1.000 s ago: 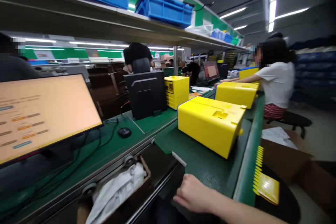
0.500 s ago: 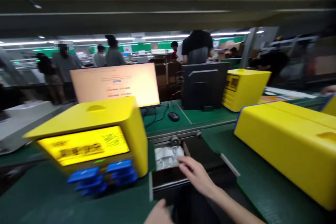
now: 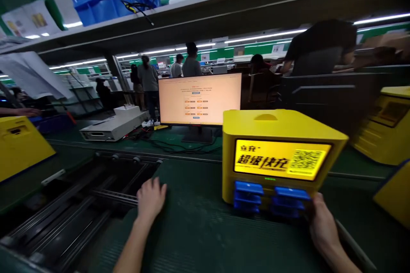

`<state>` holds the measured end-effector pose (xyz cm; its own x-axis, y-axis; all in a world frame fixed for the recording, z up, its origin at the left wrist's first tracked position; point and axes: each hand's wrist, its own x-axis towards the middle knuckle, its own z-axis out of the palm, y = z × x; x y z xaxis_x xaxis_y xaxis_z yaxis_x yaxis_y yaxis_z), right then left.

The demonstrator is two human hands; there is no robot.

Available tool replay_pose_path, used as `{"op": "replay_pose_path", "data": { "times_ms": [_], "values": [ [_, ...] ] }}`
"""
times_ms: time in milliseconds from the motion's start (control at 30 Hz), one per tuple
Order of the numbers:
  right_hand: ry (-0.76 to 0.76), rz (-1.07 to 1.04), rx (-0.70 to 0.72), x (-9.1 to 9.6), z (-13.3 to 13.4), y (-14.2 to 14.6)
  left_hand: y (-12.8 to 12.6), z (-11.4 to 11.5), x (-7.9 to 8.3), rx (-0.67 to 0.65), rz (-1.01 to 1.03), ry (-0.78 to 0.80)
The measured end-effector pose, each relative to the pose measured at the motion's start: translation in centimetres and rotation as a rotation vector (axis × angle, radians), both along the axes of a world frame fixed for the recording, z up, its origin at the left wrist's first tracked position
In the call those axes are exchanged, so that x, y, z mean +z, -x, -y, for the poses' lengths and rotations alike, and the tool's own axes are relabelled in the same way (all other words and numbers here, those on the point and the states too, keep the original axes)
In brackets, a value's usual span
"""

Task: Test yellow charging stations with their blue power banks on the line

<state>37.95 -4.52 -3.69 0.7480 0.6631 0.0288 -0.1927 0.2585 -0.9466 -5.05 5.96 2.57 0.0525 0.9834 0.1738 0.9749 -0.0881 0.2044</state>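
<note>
Yellow charging station (image 3: 282,153) stands upright on the green desk (image 3: 205,230), toward its near right edge, lit screen facing the person. Right hand (image 3: 323,226) touches the station's lower right front corner by the blue slots (image 3: 272,196); whether its grip clamps anything, cannot tell. Left hand (image 3: 150,198) lies flat on the desk, grip apart, well left of the station. Monitor (image 3: 200,100) behind.

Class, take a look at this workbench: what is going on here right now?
A person sits at a green conveyor belt on a factory line. Their right hand touches the lower front corner of a yellow charging station with a lit screen and blue power banks in its slots. Their left hand rests flat on the belt beside it. A monitor glows behind, and other people stand farther back.
</note>
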Motion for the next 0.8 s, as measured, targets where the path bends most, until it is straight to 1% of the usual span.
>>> {"op": "replay_pose_path", "data": {
  "times_ms": [33, 67, 100, 133, 200, 300, 400, 500, 567, 633, 667, 733, 800],
  "values": [
    [-0.026, -0.045, -0.028, 0.2, -0.1, -0.1, 1.8, -0.7, 0.0, 0.113, 0.003, 0.072],
    [-0.046, -0.077, -0.05, 0.5, -0.1, -0.1, 3.1, -1.1, -0.1, 0.193, 0.011, 0.153],
    [-0.063, -0.101, -0.066, 0.9, 0.0, -0.1, 3.9, -1.3, -0.4, 0.242, 0.025, 0.232],
    [-0.075, -0.118, -0.064, 1.2, 0.2, -0.1, 4.2, -1.4, -0.7, 0.266, 0.041, 0.3],
    [-0.074, -0.127, -0.039, 1.6, 0.5, 0.1, 3.9, -1.4, -1.4, 0.284, 0.061, 0.382],
    [-0.043, -0.078, 0.009, 1.2, 0.6, 1.0, 3.1, -1.4, -1.7, 0.286, 0.066, 0.435],
    [0.025, 0.036, 0.075, 0.3, -0.2, 2.3, 2.9, -1.6, -1.4, 0.286, 0.057, 0.458],
    [0.059, 0.097, 0.122, 0.1, -0.9, 3.4, 2.8, -1.4, -0.8, 0.29, 0.043, 0.439],
    [0.079, 0.124, 0.133, 0.5, -0.7, 3.7, 2.1, -0.5, -0.3, 0.275, 0.031, 0.385],
    [0.131, 0.163, 0.125, 0.9, -0.3, 3.5, 0.3, 0.9, 0.1, 0.194, 0.019, 0.267],
    [0.16, 0.171, 0.108, 1.1, -0.1, 3.4, -1.1, 1.9, 0.2, 0.112, 0.017, 0.199],
    [0.189, 0.154, 0.064, 1.2, 0.3, 3.1, -4.7, 3.9, 0.3, -0.135, 0.025, 0.102],
    [0.195, 0.131, 0.031, 1.1, 0.6, 3.0, -8.7, 5.8, 0.1, -0.445, 0.035, 0.093]
  ]
}}
